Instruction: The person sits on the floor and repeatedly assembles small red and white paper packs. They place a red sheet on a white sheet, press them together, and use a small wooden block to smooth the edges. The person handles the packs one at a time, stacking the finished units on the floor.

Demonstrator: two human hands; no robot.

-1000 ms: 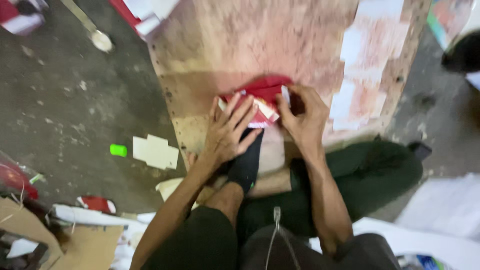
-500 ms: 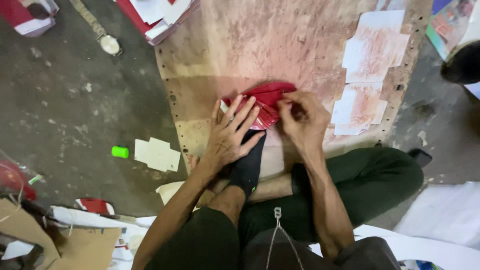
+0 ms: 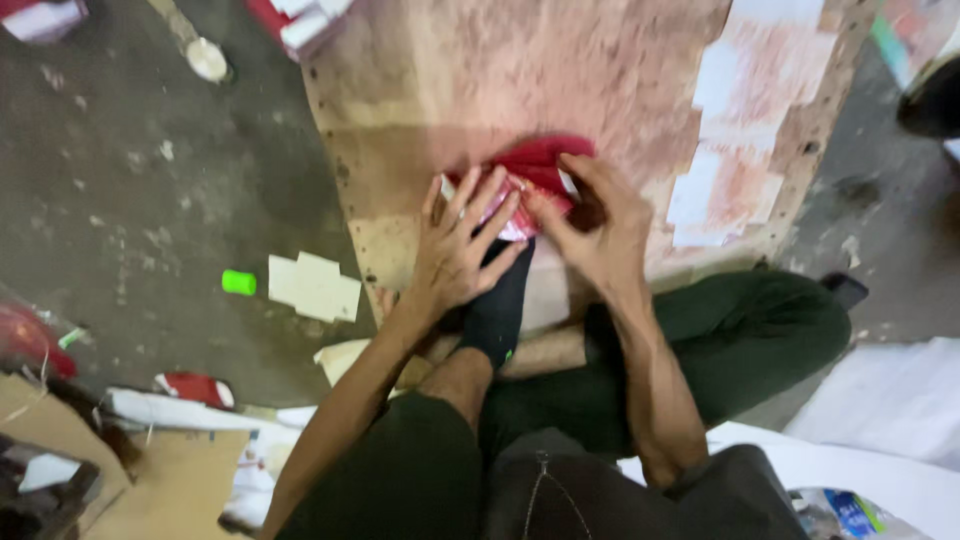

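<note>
A red paper piece [image 3: 540, 165] with a white and pink edge lies on a stained wooden board [image 3: 520, 80] on the floor. My left hand [image 3: 465, 245] lies flat on its left part with fingers spread. My right hand [image 3: 595, 225] pinches its right edge with bent fingers. My foot in a black sock [image 3: 500, 305] rests on the board's near edge just under both hands.
White paper sheets [image 3: 740, 130] are stuck along the board's right side. On the grey floor to the left lie a green cap [image 3: 238, 282], white paper scraps [image 3: 315, 287], red packs [image 3: 195, 388] and cardboard [image 3: 150, 490]. More red and white packs [image 3: 300, 25] sit at the top.
The view has shifted slightly, and both hands stay on the red paper. My right hand's fingers have curled further over its right edge.
</note>
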